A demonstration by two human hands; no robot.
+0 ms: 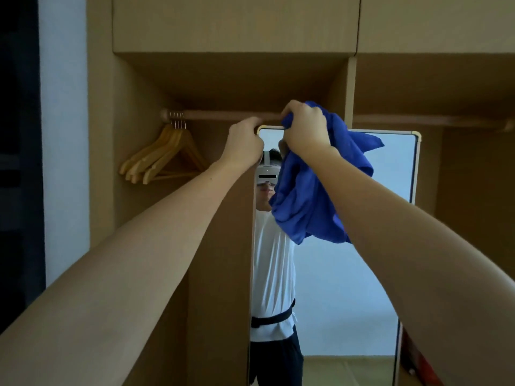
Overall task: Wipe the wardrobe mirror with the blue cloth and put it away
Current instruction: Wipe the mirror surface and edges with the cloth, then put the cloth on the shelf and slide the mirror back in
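Fingers of the right hand (303, 126) bunch the blue cloth (309, 190) against the mirror (348, 274) top edge; left hand (245, 143) clutches its upper left corner; loose folds dangle, so the pass may smear unevenly or snag the rail (223, 115).

Wooden hangers (164, 154) hang bunched at the rail's (223, 115) left end.
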